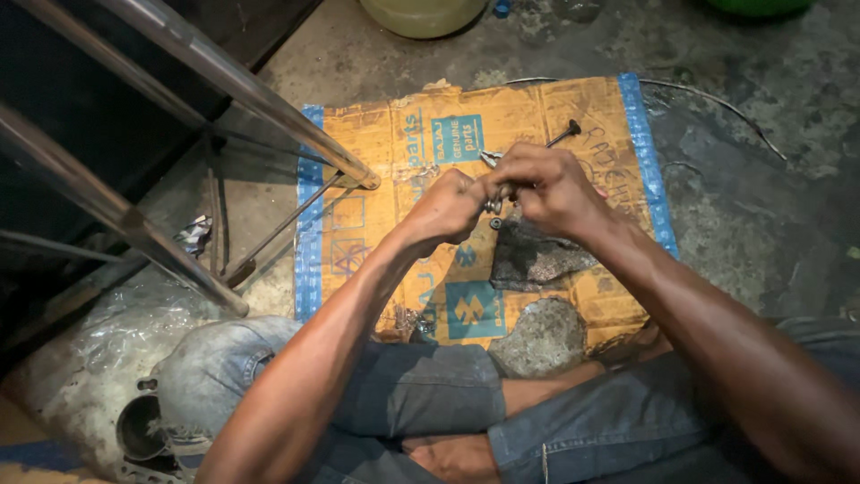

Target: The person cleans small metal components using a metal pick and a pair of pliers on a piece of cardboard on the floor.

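Fingers of the left hand [448, 208] and right hand [548, 186] curl tight together around a small metal part [494, 204], held above a flattened cardboard sheet [376, 143] where an engine valve [564, 134] and two stones [537, 255] lie.

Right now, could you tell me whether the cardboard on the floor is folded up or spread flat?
Spread flat. The orange-and-blue cardboard lies opened out on the concrete floor, with two stones resting on it.
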